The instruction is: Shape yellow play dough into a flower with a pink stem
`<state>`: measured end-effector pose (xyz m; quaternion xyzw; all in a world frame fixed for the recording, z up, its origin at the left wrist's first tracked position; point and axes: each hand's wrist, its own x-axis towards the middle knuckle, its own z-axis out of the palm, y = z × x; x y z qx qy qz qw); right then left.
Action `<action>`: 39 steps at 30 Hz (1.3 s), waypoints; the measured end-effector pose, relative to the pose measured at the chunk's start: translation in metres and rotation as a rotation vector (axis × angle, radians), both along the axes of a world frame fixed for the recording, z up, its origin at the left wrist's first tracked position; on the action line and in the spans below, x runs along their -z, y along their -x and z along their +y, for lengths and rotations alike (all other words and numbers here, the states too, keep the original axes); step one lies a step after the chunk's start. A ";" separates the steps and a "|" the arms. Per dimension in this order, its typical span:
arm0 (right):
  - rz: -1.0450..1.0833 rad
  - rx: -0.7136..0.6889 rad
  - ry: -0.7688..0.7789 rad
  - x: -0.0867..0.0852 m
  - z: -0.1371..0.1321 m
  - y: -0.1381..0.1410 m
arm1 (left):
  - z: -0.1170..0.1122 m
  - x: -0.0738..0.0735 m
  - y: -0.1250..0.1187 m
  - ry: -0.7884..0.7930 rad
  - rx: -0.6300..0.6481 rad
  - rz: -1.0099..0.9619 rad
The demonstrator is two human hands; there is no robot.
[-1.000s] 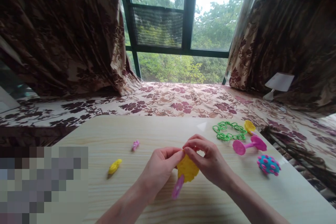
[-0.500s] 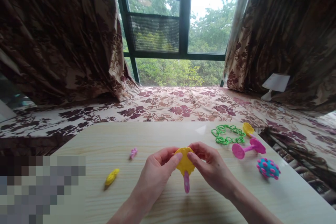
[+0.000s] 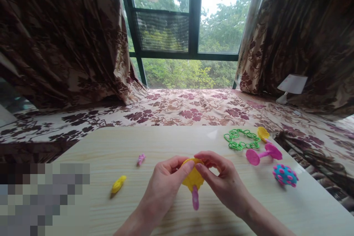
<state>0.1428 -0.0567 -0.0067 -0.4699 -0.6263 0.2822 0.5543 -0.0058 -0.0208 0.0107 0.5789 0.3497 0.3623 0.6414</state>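
The pink stem (image 3: 195, 198) is the nearest part of the piece in hand, pointing down toward the person from the lower edge of the yellow disc (image 3: 193, 182); the fingers leave it uncovered. The disc itself sits between the two hands, face turned to the person, and serves here as the mark for every other place. On its left side the left hand (image 3: 166, 180) pinches it, thumb laid across the upper left of the face, the other fingers curled behind and partly hidden. On its right side the right hand (image 3: 225, 177) grips the upper right rim, thumb tip on the face and index finger arched over toward the top edge. The thumb tips are close together, with a strip of yellow between them, and the lower face shows below both. Beneath the disc spreads the pale wood-grain table (image 3: 121, 147). Left of the disc lies a yellow lump (image 3: 119, 184); well to its right, a blue ball with pink knobs (image 3: 285, 175). Beyond it to the left is a small pink lump (image 3: 141, 159); beyond it to the right come a pink dumbbell shape (image 3: 264, 154), a ring of green links (image 3: 234, 144) and a second yellow disc (image 3: 263, 133). Farther past the disc stretch flowered cloth (image 3: 190, 112) and, off right, a white lamp (image 3: 294, 83), then the window (image 3: 195, 25) straight beyond.
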 end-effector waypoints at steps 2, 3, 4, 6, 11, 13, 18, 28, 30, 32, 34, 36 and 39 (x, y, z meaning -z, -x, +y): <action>-0.032 0.019 -0.053 -0.001 -0.001 0.001 | -0.001 -0.001 0.000 0.032 -0.003 -0.027; -0.045 0.025 -0.076 -0.001 -0.001 0.002 | -0.002 -0.002 0.000 0.049 -0.006 -0.040; -0.054 0.029 -0.095 -0.001 -0.002 0.003 | -0.002 -0.001 0.000 0.066 -0.009 -0.052; -0.063 0.036 -0.123 -0.001 -0.003 0.005 | -0.003 0.000 -0.001 0.102 -0.012 -0.077; -0.084 0.074 -0.130 0.004 -0.002 0.008 | -0.003 0.006 -0.002 0.148 -0.040 -0.085; -0.063 0.072 -0.087 0.006 0.000 0.008 | -0.003 0.008 -0.002 0.148 -0.054 -0.073; 0.011 0.063 0.018 0.005 0.001 0.002 | -0.001 0.006 -0.004 0.133 -0.085 -0.078; -0.059 0.025 -0.013 0.001 -0.004 0.004 | -0.004 0.005 -0.002 -0.007 -0.066 0.024; -0.063 0.026 -0.017 0.001 -0.005 0.004 | -0.006 0.005 -0.003 -0.034 -0.058 0.030; -0.063 0.037 -0.017 0.001 -0.005 0.005 | -0.007 0.005 -0.003 -0.063 -0.070 0.047; -0.066 0.050 -0.006 0.001 -0.005 0.005 | -0.007 0.007 -0.003 -0.067 -0.079 0.065; -0.064 0.057 0.012 0.002 -0.004 0.005 | -0.005 0.008 -0.002 -0.048 -0.076 0.071; -0.048 0.038 0.040 0.003 -0.003 0.004 | -0.002 0.009 0.000 -0.018 -0.047 0.051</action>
